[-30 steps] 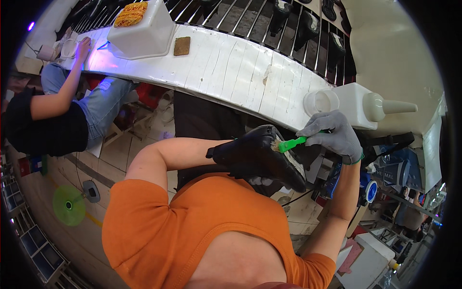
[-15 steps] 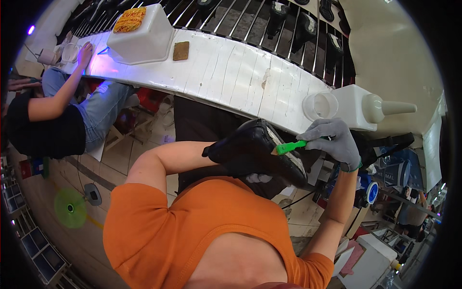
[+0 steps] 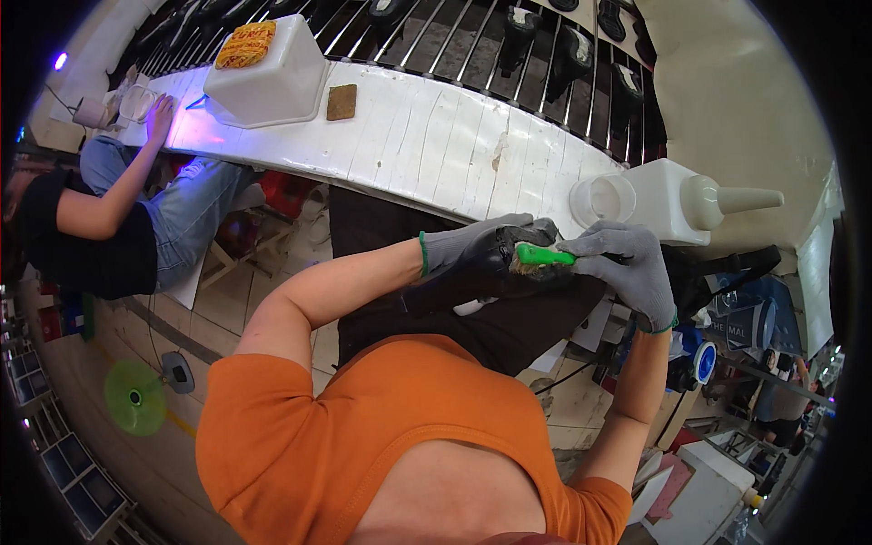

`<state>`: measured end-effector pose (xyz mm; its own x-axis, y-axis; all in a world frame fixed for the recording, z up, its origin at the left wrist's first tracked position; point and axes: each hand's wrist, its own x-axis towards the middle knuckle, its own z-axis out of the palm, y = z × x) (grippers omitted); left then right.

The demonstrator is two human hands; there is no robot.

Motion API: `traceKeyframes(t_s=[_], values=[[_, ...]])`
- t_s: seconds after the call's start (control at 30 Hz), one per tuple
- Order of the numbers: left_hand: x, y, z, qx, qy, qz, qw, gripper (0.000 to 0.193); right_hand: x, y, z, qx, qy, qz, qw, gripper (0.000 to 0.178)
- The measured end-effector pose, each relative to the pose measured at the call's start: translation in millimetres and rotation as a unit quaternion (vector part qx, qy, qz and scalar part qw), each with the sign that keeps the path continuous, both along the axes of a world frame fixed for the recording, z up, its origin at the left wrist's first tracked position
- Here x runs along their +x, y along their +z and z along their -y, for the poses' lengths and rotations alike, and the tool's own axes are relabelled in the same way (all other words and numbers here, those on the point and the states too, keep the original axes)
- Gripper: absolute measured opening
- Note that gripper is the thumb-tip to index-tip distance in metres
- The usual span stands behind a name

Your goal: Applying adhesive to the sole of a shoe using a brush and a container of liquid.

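In my grey-gloved left hand [image 3: 470, 242] is a black shoe upper [image 3: 454, 289], its one end pointing up and right above my lap. My left fingers wrap over its far side, and their tips are partly hidden behind it. My right hand [image 3: 636, 277], gloved in grey too, is closed around the end of a small green-handled brush [image 3: 545, 256]. Pale bristles rest against the edge of the shoe's underside. Part of that underside lies hidden behind the brush and my right fingers.
A white worktable [image 3: 409, 127] runs across ahead, bearing a clear cup [image 3: 603, 202], a white spouted bottle [image 3: 668, 200], a white container [image 3: 268, 82] and a brown square block [image 3: 341, 102]. Behind it, a roller rack [image 3: 454, 45] carries black shoes. Another person [image 3: 100, 213] sits at left.
The shoe has turned, its far end swinging upward, and my left hand now shows on its far side. My right hand has shifted slightly, with the brush a little higher.
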<state>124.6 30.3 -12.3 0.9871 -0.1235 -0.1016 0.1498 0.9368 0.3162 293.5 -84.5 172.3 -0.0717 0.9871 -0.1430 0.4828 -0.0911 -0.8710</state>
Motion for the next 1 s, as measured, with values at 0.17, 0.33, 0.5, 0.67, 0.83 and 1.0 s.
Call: traceKeyframes(t_s=[0.17,0.33,0.5,0.67,0.83,1.0], values=[[-3.4,31.0,-8.3,0.266,0.101,-0.061,0.957,0.04,-2.4,6.1,3.6,0.015,-0.011,0.024,1.0,0.024],[-6.5,43.7,-14.4,0.155,0.102,-0.18,0.966,0.046,-6.3,8.1,5.6,0.011,-0.025,0.035,0.999,0.024],[-14.0,45.4,-21.8,0.192,0.133,-0.187,0.954,0.05,-10.2,10.7,5.0,-0.019,-0.037,0.039,0.998,0.022],[-13.6,37.2,-24.0,0.189,0.137,-0.184,0.955,0.047,-7.7,4.6,5.4,-0.024,-0.055,0.042,0.997,0.022],[-14.2,37.7,-22.0,0.199,0.12,-0.193,0.953,0.046,-2.2,0.0,-1.4,-0.021,-0.066,0.038,0.997,0.022],[-8.3,23.4,-12.8,0.153,0.072,-0.181,0.969,0.046,14.5,-12.8,-4.1,-0.063,-0.012,-0.05,0.997,0.022]])
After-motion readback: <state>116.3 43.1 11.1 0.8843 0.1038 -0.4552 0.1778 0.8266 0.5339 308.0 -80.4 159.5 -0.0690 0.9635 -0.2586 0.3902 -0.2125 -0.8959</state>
